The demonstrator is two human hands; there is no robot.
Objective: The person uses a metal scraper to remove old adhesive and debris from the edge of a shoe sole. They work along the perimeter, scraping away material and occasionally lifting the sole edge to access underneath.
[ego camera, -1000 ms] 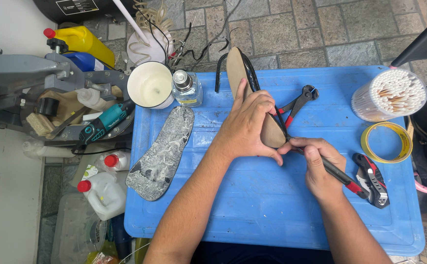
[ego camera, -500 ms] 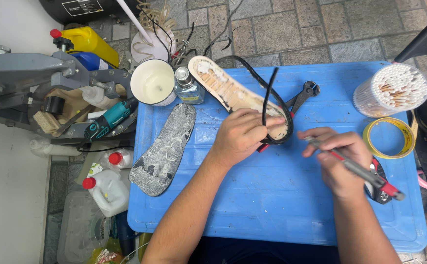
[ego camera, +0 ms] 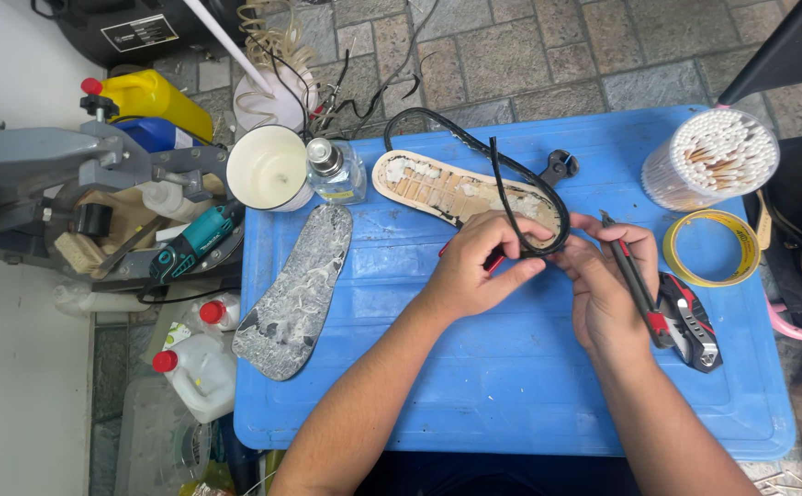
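Shoe sole (ego camera: 456, 191) lies glue-side up on the blue counter (ego camera: 511, 395), its black rubber strip (ego camera: 511, 197) peeled up in a loop. Left hand (ego camera: 474, 271) is curled, pinching the strip at the sole's near end. Right hand (ego camera: 607, 285) meets it there, fingers closed around a red-and-black knife (ego camera: 635, 285). Both forearms angle in from the bottom edge. Half a second ago the hands were apart; now they're touching. Grey insole (ego camera: 295, 289) sits off to the left, cotton swabs (ego camera: 708, 158) far right.
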